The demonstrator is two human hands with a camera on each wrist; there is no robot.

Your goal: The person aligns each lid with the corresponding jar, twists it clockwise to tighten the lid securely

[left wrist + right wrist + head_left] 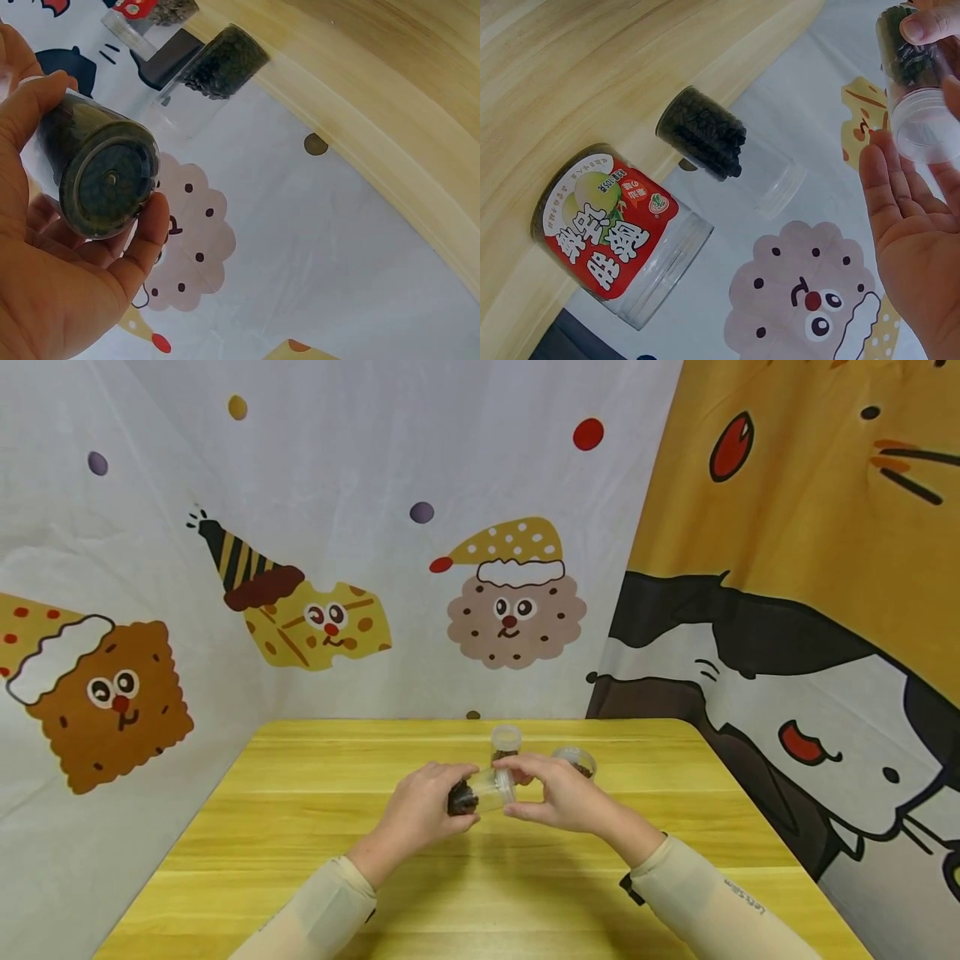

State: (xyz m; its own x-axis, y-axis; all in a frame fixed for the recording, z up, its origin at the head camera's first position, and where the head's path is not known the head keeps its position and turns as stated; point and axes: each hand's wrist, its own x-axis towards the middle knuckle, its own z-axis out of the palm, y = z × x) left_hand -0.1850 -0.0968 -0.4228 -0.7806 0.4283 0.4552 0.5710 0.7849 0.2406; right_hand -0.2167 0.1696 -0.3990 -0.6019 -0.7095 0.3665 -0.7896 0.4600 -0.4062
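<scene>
My left hand (423, 806) grips a small clear plastic jar (480, 791) (109, 180) around its base, tilted on its side above the table. Dark dried pieces (461, 797) (907, 52) lie toward its bottom end. At the other end, my right hand (566, 793) (915, 232) has its thumb and fingers on either side of the translucent lid (926, 124), pinching it. The lid is on the jar. In the left wrist view the jar's round bottom faces the camera, and the lid is hidden.
Just behind the hands a similar clear jar (506, 740) (712, 139) stands upright, partly filled with dark pieces. Beside it on the right is a wider jar (577, 757) with a red fruit label (611, 225). A printed cloth (337, 468) hangs behind the wooden table (315, 768).
</scene>
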